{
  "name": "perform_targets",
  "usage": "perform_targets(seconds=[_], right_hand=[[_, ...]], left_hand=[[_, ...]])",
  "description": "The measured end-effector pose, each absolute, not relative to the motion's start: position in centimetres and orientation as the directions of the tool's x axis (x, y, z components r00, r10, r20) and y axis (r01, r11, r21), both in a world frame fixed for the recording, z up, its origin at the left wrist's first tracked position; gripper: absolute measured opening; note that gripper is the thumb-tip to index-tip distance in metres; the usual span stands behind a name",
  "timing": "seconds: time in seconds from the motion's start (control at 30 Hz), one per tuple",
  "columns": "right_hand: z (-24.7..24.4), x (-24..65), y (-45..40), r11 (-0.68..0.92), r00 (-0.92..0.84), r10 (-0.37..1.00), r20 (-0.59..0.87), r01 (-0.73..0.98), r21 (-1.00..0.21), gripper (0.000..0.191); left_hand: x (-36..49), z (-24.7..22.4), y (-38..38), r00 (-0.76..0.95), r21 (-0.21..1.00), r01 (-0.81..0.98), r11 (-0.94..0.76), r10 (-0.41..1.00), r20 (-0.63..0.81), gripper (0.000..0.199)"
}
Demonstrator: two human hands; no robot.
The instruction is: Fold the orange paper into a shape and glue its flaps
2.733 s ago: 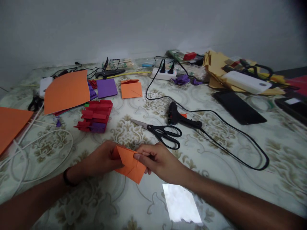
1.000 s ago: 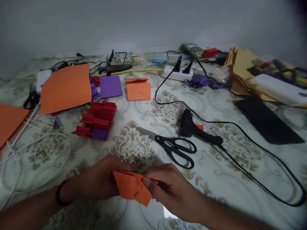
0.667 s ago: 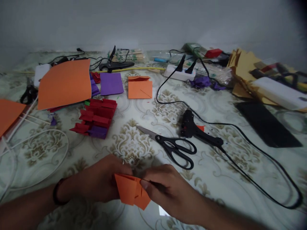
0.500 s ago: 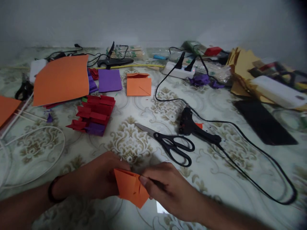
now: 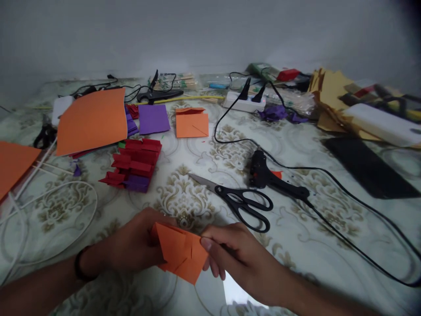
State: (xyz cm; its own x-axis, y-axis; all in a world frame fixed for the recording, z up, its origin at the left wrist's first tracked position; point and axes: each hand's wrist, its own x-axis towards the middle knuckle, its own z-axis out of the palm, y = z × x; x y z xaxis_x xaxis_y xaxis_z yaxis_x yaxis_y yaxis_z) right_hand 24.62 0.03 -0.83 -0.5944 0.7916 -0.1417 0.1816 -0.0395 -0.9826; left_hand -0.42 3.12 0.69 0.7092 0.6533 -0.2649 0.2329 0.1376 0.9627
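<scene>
A folded piece of orange paper (image 5: 182,254) is held between both hands, tilted, low in the middle of the view. My left hand (image 5: 134,245) is closed on its left side, with most of the fingertips hidden behind the paper. At the upper right corner, my right hand (image 5: 235,259) pinches the edge between thumb and forefinger. Black-handled scissors (image 5: 241,199) lie just beyond my right hand, blades to the left. Farther off stands another folded orange paper (image 5: 192,125). A set of folded red papers (image 5: 138,160) with a purple one sits beyond my left hand.
A black glue gun (image 5: 269,175) lies right of the scissors, its cord looping along the right side. A dark phone (image 5: 371,166) is at the right. Orange sheets (image 5: 94,120) and a purple square (image 5: 154,118) lie back left. A white power strip (image 5: 245,102) stands behind.
My right hand has moved slightly right along the folded orange paper, whose front face now shows more widely. The camera view has shifted a little.
</scene>
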Motion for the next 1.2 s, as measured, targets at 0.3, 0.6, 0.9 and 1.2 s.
perform_targets(seconds=[0.3, 0.6, 0.9, 1.2], right_hand=[[-1.3, 24.8, 0.1, 0.02, -0.577, 0.815, -0.055, 0.122, -0.992, 0.031], [-1.1, 24.3, 0.1, 0.212, -0.61, 0.79, 0.066, 0.17, -0.962, 0.022], [-1.4, 24.2, 0.0, 0.213, -0.618, 0.784, 0.054, 0.186, -0.959, 0.022], [-1.0, 24.5, 0.2, 0.175, -0.566, 0.823, 0.035, 0.194, -0.965, 0.026]], left_hand=[[-0.8, 0.5, 3.1, 0.737, 0.969, 0.238, 0.061, 0.638, -0.221, 0.015], [-0.2, 0.2, 2.9, 0.781, 0.896, 0.325, -0.304, 0.621, -0.072, 0.015], [0.2, 0.5, 2.8, 0.77, 0.873, 0.323, -0.364, 0.638, -0.019, 0.016], [-0.6, 0.5, 3.2, 0.758, 0.967, 0.235, -0.096, 0.641, -0.121, 0.017]])
